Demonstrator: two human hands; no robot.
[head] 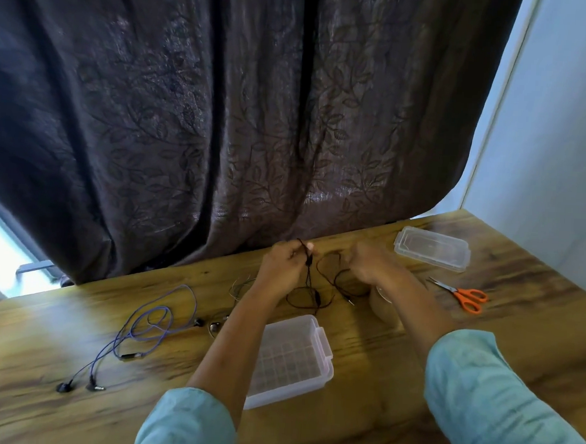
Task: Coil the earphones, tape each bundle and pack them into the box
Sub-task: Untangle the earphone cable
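My left hand [284, 263] pinches the black earphone cable [310, 287] near its top, above the table's far edge. My right hand [372, 265] grips another part of the same cable, whose loops and plug hang down between my hands. A purple earphone set [150, 323] lies loose on the table at the left, its two earbuds near the front. A thin pale earphone cable [239, 287] lies partly under my left forearm. The clear plastic box [294, 359] stands open between my forearms. A tape roll [382, 303] is mostly hidden under my right wrist.
The box's clear lid [432, 248] lies at the far right of the wooden table [534, 319]. Orange-handled scissors [464, 295] lie right of my right hand. A dark patterned curtain [222, 116] hangs along the table's far edge.
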